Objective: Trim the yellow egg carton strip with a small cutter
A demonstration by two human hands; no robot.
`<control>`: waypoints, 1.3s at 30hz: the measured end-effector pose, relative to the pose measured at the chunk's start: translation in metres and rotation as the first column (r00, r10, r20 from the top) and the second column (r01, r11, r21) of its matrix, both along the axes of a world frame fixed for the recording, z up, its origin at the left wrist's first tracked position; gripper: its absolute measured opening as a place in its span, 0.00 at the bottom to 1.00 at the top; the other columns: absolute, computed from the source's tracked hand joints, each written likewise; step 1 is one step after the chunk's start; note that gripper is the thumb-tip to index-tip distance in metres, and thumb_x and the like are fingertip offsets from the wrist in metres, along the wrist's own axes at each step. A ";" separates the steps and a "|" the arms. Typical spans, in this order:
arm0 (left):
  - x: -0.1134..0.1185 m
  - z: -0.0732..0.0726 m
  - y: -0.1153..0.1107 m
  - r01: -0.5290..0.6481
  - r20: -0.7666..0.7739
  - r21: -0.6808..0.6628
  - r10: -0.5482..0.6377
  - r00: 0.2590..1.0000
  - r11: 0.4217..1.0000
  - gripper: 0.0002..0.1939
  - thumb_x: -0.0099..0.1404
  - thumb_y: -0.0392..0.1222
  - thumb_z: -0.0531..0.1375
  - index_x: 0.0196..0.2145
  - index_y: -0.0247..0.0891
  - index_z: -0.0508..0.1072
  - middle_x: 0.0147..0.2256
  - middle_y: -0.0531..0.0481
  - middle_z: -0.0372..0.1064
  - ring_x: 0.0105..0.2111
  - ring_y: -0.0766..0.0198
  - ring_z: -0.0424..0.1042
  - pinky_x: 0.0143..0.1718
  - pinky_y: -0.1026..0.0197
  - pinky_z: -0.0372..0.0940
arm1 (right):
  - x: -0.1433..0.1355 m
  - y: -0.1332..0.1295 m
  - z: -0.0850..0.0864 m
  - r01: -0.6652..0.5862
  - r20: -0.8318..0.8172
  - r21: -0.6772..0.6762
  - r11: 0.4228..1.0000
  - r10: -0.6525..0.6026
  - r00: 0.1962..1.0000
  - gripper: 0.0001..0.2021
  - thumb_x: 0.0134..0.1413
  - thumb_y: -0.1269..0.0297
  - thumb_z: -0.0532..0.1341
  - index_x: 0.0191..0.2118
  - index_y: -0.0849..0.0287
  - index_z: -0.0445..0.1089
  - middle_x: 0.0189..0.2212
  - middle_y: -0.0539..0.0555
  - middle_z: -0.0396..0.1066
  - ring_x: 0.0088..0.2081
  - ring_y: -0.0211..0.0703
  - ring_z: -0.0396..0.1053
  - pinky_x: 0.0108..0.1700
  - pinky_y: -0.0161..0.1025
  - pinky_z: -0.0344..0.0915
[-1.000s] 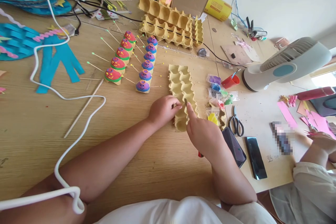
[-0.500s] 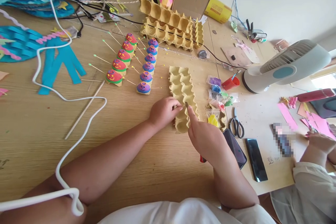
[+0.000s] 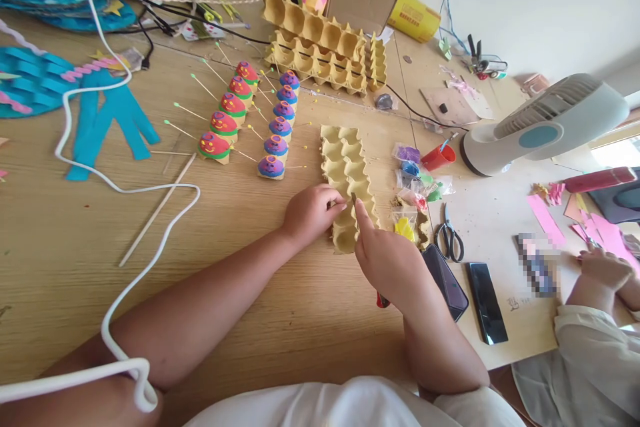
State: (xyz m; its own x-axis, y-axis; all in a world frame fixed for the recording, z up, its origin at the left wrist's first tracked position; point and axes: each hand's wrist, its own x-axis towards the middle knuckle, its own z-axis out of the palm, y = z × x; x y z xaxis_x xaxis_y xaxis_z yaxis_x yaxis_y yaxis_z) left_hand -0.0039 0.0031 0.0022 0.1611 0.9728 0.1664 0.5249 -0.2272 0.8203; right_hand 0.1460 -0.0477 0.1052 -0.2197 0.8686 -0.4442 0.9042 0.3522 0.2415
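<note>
A yellow egg carton [image 3: 345,153] lies lengthwise on the table in front of me, its cups facing up. Over its left edge, my left hand [image 3: 313,210] is closed, thumb and fingers pinching the rim. My right hand [image 3: 390,263] is wrapped round a knife [image 3: 383,300], whose red handle end sticks out below the palm. The index finger presses along the blade, and the dark tip touches the ridge between the two rows of cups. Most of the knife is hidden by the hand. Painted egg-cup caterpillars, one red and green [image 3: 223,123], one blue and purple [image 3: 280,127], stand to the left.
More egg cartons [image 3: 320,57] lie at the back. On the right are clay bags [image 3: 404,228], scissors [image 3: 449,240], phones [image 3: 487,303], a red cup [image 3: 438,157] and a fan [image 3: 545,127]. A white cable [image 3: 145,273] crosses the left side. Another person's hands [image 3: 605,270] work at far right.
The view has shifted slightly. My right hand has moved a little to the left along with the knife, while my left hand stays on the carton's edge.
</note>
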 end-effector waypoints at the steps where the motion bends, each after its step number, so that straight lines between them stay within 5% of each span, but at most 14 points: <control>1: 0.000 0.000 0.000 0.001 -0.003 0.000 -0.001 1.000 1.000 0.06 0.64 0.43 0.62 0.31 0.41 0.77 0.35 0.51 0.76 0.33 0.62 0.72 0.33 0.61 0.62 | -0.001 0.002 -0.001 -0.001 -0.006 0.006 1.000 0.001 1.000 0.32 0.67 0.65 0.45 0.73 0.65 0.36 0.27 0.53 0.76 0.26 0.43 0.74 0.22 0.36 0.52; 11: 0.000 -0.002 0.001 0.000 -0.043 0.021 0.001 0.999 1.000 0.06 0.64 0.42 0.62 0.31 0.41 0.77 0.33 0.51 0.75 0.32 0.62 0.71 0.31 0.61 0.59 | -0.001 0.010 -0.011 0.031 -0.047 0.032 0.999 -0.030 0.998 0.32 0.68 0.63 0.43 0.73 0.65 0.36 0.31 0.56 0.78 0.31 0.45 0.75 0.26 0.36 0.57; 23: 0.001 -0.001 -0.001 -0.028 -0.022 0.026 0.029 0.999 0.999 0.05 0.64 0.42 0.62 0.33 0.42 0.78 0.36 0.51 0.77 0.36 0.61 0.73 0.36 0.59 0.64 | 0.025 -0.007 0.028 -0.001 -0.052 0.038 0.999 0.003 0.999 0.32 0.67 0.64 0.45 0.74 0.56 0.34 0.25 0.48 0.75 0.25 0.41 0.72 0.23 0.37 0.47; 39: 0.000 -0.003 0.000 -0.015 0.007 0.008 0.015 1.000 1.000 0.05 0.64 0.42 0.62 0.34 0.42 0.79 0.36 0.51 0.76 0.35 0.62 0.73 0.38 0.60 0.65 | 0.023 -0.006 0.018 -0.087 -0.038 0.027 0.996 0.088 0.995 0.32 0.67 0.65 0.44 0.73 0.59 0.37 0.21 0.48 0.73 0.21 0.40 0.69 0.21 0.37 0.41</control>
